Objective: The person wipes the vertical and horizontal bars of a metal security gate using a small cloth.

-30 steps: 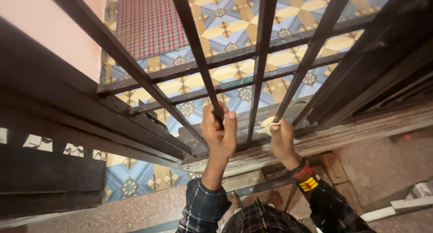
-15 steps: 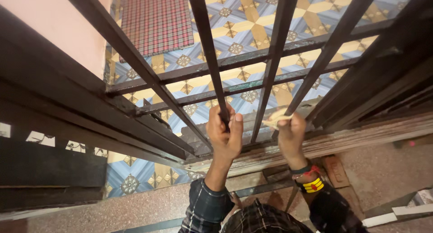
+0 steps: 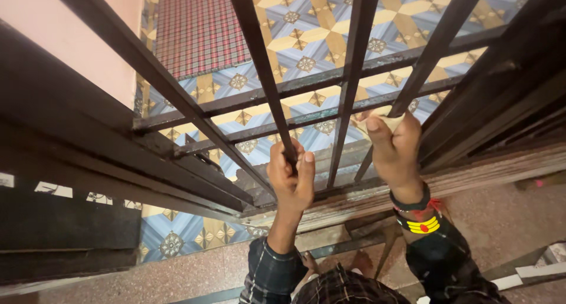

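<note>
Left hand (image 3: 289, 177) gripping gate bar (image 3: 263, 80), right hand (image 3: 396, 151) hiding pale scrap (image 3: 391, 121)

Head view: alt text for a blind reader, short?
Looking down, the left hand grips one dark bar of a metal grille, while the right hand presses a pale scrap of paper around the next-but-one bar. Patterned blue and yellow tiles lie beyond.
</note>
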